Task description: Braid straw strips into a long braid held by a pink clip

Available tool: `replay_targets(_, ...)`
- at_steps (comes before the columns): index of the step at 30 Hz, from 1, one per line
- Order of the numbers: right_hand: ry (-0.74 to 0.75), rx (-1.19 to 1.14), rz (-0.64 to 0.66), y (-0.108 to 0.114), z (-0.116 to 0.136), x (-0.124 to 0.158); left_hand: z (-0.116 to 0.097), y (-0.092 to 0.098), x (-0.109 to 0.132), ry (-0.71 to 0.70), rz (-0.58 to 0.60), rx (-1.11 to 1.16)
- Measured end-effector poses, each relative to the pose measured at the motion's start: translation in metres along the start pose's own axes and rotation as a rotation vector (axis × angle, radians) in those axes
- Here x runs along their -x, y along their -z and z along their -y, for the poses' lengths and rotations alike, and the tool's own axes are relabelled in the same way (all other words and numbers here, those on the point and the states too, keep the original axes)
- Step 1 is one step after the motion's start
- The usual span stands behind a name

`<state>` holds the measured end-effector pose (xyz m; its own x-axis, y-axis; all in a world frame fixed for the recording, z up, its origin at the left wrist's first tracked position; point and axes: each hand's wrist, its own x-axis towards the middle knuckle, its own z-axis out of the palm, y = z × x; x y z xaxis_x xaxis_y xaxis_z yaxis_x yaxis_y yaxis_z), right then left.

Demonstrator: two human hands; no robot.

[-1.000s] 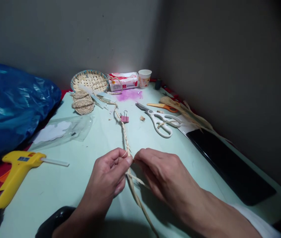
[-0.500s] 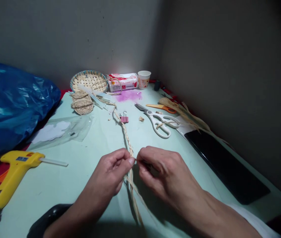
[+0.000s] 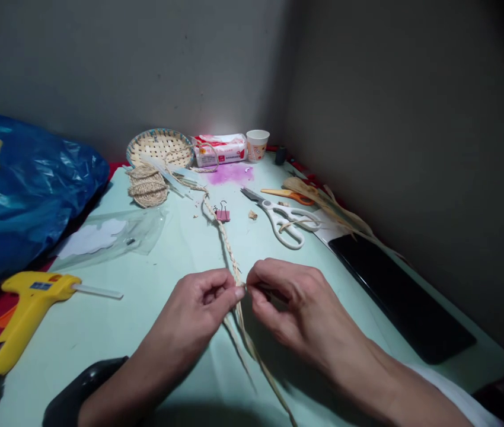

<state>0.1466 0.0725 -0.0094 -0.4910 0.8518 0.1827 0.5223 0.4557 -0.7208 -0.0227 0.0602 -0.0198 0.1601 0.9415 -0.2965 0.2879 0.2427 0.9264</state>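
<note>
A pale straw-coloured braid (image 3: pixel 227 243) runs from the far middle of the table down to my hands. My left hand (image 3: pixel 205 305) pinches the near end of the braid between thumb and fingers. Right beside it, my right hand (image 3: pixel 292 302) is closed on a thin fibre strand, its fingertips near my left thumb. Loose fibre strands (image 3: pixel 252 350) hang below my hands toward the table's near edge. A pink binder clip (image 3: pixel 222 215) sits against the braid farther off. My fingers hide the spot where the strands cross.
White-handled scissors (image 3: pixel 285 222), orange-handled scissors (image 3: pixel 292 194) and a black flat object (image 3: pixel 398 290) lie right. To the left are a yellow glue gun (image 3: pixel 34 308), a blue plastic bag (image 3: pixel 25 190) and a rope bundle (image 3: pixel 147 187). A woven basket (image 3: pixel 158 148), tissue pack (image 3: pixel 223 151) and paper cup (image 3: pixel 258 147) stand behind.
The loose strands below my hands have shifted, one now trailing farther to the right. Both hands stay at nearly the same spot, still pinching. The view has moved slightly.
</note>
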Motion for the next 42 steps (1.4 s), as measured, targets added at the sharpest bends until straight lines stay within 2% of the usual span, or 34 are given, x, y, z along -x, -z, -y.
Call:
replay_targets(3,-0.029,0.008,0.005,-0.001,0.001,0.0,-0.003,-0.003,-0.001,-0.041,-0.063,-0.084)
replay_targets(10,-0.189,-0.05,-0.013,-0.003,0.0,-0.003,-0.001,-0.009,0.002,0.089,-0.011,0.155)
replay_targets(15,-0.153,-0.06,0.013,-0.004,0.003,0.004,-0.001,-0.013,0.006,0.044,-0.023,0.205)
replay_targets(18,-0.184,-0.09,0.024,-0.008,0.006,0.009,-0.003,-0.014,0.008,0.021,-0.03,0.195)
replay_targets(21,-0.184,-0.063,-0.048,-0.011,0.009,0.012,-0.004,-0.014,0.009,0.032,-0.002,0.196)
replay_targets(25,-0.106,0.109,-0.124,-0.014,0.01,0.013,-0.004,-0.014,0.008,0.052,0.041,0.282)
replay_targets(28,-0.024,0.351,-0.165,-0.019,0.009,0.014,-0.003,-0.014,0.007,0.048,0.031,0.333)
replay_targets(33,0.228,0.767,-0.246,-0.028,0.011,0.02,0.0,-0.016,0.009,-0.001,-0.038,0.323)
replay_targets(36,0.35,0.859,-0.297,-0.031,0.013,0.021,0.002,-0.015,0.009,0.01,-0.029,0.365)
replay_targets(42,0.429,0.913,-0.297,-0.029,0.015,0.022,-0.001,-0.013,0.011,0.04,0.028,0.402)
